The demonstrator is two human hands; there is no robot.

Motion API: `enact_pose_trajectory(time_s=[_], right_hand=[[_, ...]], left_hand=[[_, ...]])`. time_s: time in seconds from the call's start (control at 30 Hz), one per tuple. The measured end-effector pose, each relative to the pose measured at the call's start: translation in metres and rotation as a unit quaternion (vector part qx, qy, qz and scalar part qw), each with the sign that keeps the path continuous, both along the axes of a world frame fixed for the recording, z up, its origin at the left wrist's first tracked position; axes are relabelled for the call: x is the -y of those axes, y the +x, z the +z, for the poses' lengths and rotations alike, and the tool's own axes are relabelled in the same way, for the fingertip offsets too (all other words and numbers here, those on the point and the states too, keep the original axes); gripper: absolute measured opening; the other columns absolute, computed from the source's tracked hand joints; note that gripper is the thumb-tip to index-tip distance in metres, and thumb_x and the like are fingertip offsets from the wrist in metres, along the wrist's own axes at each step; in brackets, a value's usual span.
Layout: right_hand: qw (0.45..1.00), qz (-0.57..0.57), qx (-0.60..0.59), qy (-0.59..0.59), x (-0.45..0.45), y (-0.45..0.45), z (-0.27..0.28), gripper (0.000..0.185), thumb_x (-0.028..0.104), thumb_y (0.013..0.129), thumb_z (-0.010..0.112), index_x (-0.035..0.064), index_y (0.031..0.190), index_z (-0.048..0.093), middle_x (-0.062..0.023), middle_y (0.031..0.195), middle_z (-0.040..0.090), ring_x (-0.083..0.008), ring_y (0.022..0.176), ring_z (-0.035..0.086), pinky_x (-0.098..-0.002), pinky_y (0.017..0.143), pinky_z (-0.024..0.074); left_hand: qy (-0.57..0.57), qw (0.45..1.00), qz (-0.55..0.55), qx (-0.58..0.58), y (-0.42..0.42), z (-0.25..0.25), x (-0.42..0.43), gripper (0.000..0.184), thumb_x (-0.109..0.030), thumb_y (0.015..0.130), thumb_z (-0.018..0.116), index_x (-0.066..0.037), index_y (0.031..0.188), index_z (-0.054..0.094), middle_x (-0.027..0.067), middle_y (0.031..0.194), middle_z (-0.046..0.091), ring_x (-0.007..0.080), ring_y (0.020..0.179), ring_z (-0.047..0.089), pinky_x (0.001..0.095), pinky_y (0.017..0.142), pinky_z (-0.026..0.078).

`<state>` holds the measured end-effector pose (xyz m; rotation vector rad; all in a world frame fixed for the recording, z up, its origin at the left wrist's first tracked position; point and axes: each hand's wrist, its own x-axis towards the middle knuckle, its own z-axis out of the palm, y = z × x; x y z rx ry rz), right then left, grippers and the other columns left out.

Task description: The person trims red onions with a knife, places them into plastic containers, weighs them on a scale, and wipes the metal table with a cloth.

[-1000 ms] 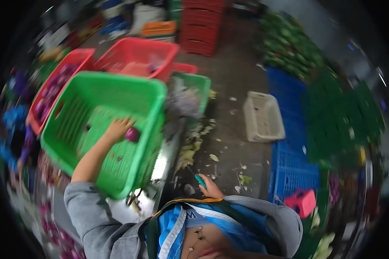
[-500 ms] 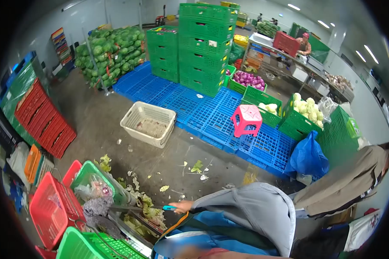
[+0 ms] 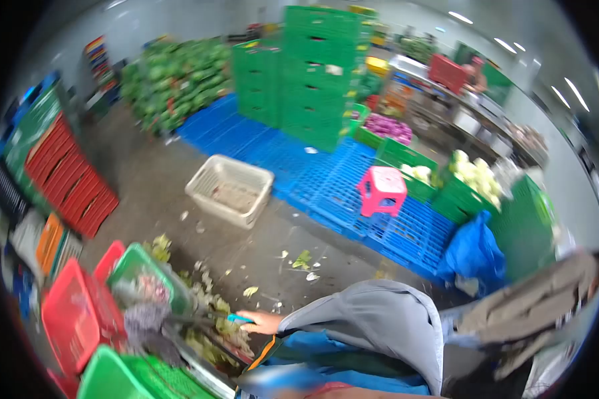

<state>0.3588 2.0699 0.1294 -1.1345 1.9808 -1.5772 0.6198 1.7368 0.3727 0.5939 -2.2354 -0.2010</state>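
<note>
Dark grey floor [image 3: 146, 179] all around the off-white rectangular plastic crate [image 3: 219, 211]. Spread beyond it and to its right, blue slatted plastic pallets [image 3: 329, 189]. On the pallets, behind the crate, a tall stack of green plastic crates [image 3: 312, 86]. Farther off, to the crate's right, a long metal bench [image 3: 412, 69] with a red crate [image 3: 446, 73] on it. Behind and left of the off-white crate, a big heap of green leafy vegetables [image 3: 179, 80]; to its left, a leaning stack of red crates [image 3: 70, 176]. Far to its right and nearer the camera, a blurred person in a brown top [image 3: 525, 299]. Nearer than the crate and left, a pink-red basket [image 3: 73, 319], a bright green basket [image 3: 106, 372] and a smaller green basket [image 3: 140, 259]. To the crate's right, a blue plastic bag [image 3: 475, 253] and a bright pink stool [image 3: 384, 183]. Nearer the camera than the crate, the right hand [image 3: 265, 322], fingers closed around the turquoise handle [image 3: 237, 318] of a slim tool, pointing left above pale leaf scraps [image 3: 223, 326]; far end too blurred to tell. Of the left hand, nothing in view; cannot tell whether clenched or released.
</note>
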Motion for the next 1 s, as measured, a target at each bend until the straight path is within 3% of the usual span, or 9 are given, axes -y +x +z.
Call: enact_pose_trajectory(time_s=[0.03, 0.2, 0.23, 0.33, 0.43, 0.53, 0.6, 0.77, 1.0], right_hand=[[0.996, 0.036, 0.047, 0.073, 0.004, 0.001, 0.020, 0.055, 0.033, 0.089, 0.056, 0.0001, 0.129, 0.037, -0.0176, 0.112, 0.053, -0.0260, 0.103, 0.054, -0.0351, 0.088, 0.0428], [0.986, 0.146, 0.076, 0.039, 0.045, 0.025, 0.068, 0.027, 0.022, 0.089, 0.056, 0.0030, 0.105, 0.047, -0.0041, 0.086, 0.052, -0.0126, 0.081, 0.050, -0.0288, 0.073, 0.0437], [0.970, 0.207, 0.126, 0.033, 0.055, 0.032, 0.060, 0.020, 0.016, 0.090, 0.054, 0.0035, 0.102, 0.045, -0.0016, 0.085, 0.051, -0.0095, 0.078, 0.049, -0.0256, 0.069, 0.0433], [0.913, 0.398, 0.092, 0.000, 0.071, 0.059, 0.088, 0.027, 0.009, 0.090, 0.053, 0.0047, 0.114, 0.041, -0.0010, 0.081, 0.052, -0.0062, 0.066, 0.047, -0.0230, 0.061, 0.0420], [0.834, 0.550, 0.009, -0.036, 0.090, 0.098, 0.121, 0.027, 0.020, 0.086, 0.058, 0.0021, 0.106, 0.052, -0.0082, 0.076, 0.057, -0.0165, 0.065, 0.058, -0.0282, 0.058, 0.0456], [0.704, 0.697, 0.019, -0.136, 0.100, 0.154, 0.136, 0.025, 0.014, 0.082, 0.059, 0.0005, 0.102, 0.053, -0.0118, 0.076, 0.057, -0.0263, 0.061, 0.058, -0.0321, 0.055, 0.0456], [0.682, 0.720, 0.003, -0.127, 0.091, 0.196, 0.134, 0.026, 0.012, 0.079, 0.059, 0.0006, 0.102, 0.053, -0.0119, 0.075, 0.056, -0.0272, 0.060, 0.058, -0.0330, 0.054, 0.0452], [0.649, 0.727, -0.185, -0.124, 0.070, 0.279, 0.161, 0.050, 0.014, 0.076, 0.064, -0.0001, 0.120, 0.046, -0.0125, 0.084, 0.057, -0.0263, 0.066, 0.057, -0.0326, 0.058, 0.0455], [0.618, 0.729, -0.272, -0.111, 0.014, 0.369, 0.154, 0.062, 0.031, 0.081, 0.061, -0.0015, 0.129, 0.038, -0.0107, 0.077, 0.054, -0.0246, 0.065, 0.057, -0.0333, 0.054, 0.0461]], left_hand=[[0.005, 0.999, 0.026, -0.025, 0.026, 0.006, -0.015, 0.082, -0.035, 0.065, 0.068, -0.006, 0.133, 0.033, 0.0144, 0.128, 0.042, 0.0310, 0.113, 0.045, 0.0429, 0.096, 0.038], [0.049, 0.974, 0.197, -0.101, 0.147, 0.006, -0.118, 0.087, -0.036, 0.063, 0.070, -0.004, 0.134, 0.030, 0.0145, 0.126, 0.042, 0.0299, 0.113, 0.046, 0.0403, 0.097, 0.040], [0.032, 0.964, 0.253, -0.074, 0.163, 0.002, -0.141, 0.093, -0.042, 0.061, 0.073, -0.004, 0.134, 0.030, 0.0152, 0.127, 0.040, 0.0295, 0.115, 0.045, 0.0408, 0.096, 0.039], [0.106, 0.897, 0.337, -0.264, 0.185, -0.026, -0.218, 0.109, -0.061, 0.050, 0.076, -0.004, 0.132, 0.032, 0.0137, 0.123, 0.041, 0.0278, 0.112, 0.046, 0.0403, 0.095, 0.037], [0.238, 0.829, 0.274, -0.426, 0.185, -0.033, -0.284, 0.106, -0.048, 0.049, 0.082, -0.005, 0.131, 0.029, 0.0147, 0.122, 0.045, 0.0267, 0.111, 0.049, 0.0391, 0.094, 0.041], [0.307, 0.761, 0.218, -0.529, 0.182, -0.056, -0.326, 0.098, -0.030, 0.051, 0.084, -0.008, 0.130, 0.029, 0.0126, 0.121, 0.046, 0.0242, 0.112, 0.048, 0.0379, 0.095, 0.040], [0.374, 0.687, 0.217, -0.584, 0.184, -0.073, -0.351, 0.095, -0.018, 0.052, 0.082, -0.009, 0.130, 0.028, 0.0109, 0.122, 0.045, 0.0238, 0.112, 0.047, 0.0380, 0.096, 0.039], [0.397, 0.672, 0.298, -0.550, 0.201, -0.110, -0.383, 0.084, -0.007, 0.061, 0.078, -0.008, 0.128, 0.028, 0.0095, 0.114, 0.047, 0.0184, 0.107, 0.048, 0.0322, 0.092, 0.041], [0.469, 0.690, 0.271, -0.480, 0.266, -0.120, -0.447, 0.084, -0.012, 0.062, 0.080, -0.006, 0.128, 0.028, 0.0110, 0.117, 0.047, 0.0188, 0.109, 0.048, 0.0331, 0.092, 0.040]])
